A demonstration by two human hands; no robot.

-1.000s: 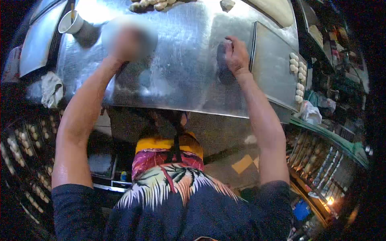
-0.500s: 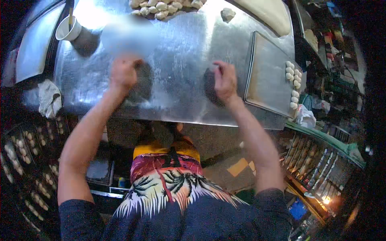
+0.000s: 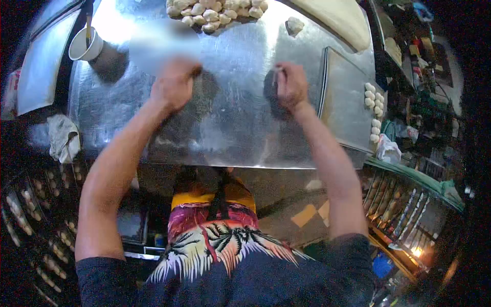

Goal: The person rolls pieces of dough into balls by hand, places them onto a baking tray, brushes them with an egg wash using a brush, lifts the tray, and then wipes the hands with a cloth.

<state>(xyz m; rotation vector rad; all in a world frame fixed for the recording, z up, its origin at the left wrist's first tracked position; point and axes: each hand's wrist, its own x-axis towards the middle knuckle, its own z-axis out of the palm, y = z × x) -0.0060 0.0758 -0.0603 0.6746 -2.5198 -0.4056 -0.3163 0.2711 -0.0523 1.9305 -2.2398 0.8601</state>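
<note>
My left hand (image 3: 174, 87) is curled closed above the metal table (image 3: 230, 117), left of centre. A blurred patch covers the surface just beyond it. To the right, my right hand (image 3: 293, 86) is also closed, thumb and fingers drawn together, close to the left edge of a flat tray (image 3: 348, 102). I cannot make out what either hand holds, if anything. Beyond the hands, a pile of dough pieces (image 3: 210, 14) sits at the far side. One separate dough lump (image 3: 295, 25) lies beyond my right hand.
A white bowl (image 3: 76, 50) with a brush (image 3: 88, 28) stands at the far left. A cloth (image 3: 64, 138) hangs at the left corner. A large dough slab (image 3: 332, 18) lies far right; small dough balls (image 3: 376, 124) line the tray's right side. Racks of dough pieces (image 3: 53, 240) stand lower left.
Both hands have moved farther from the table's near edge, the left one also to the right. My right fingers are drawn in more. The whole view has shifted slightly.
</note>
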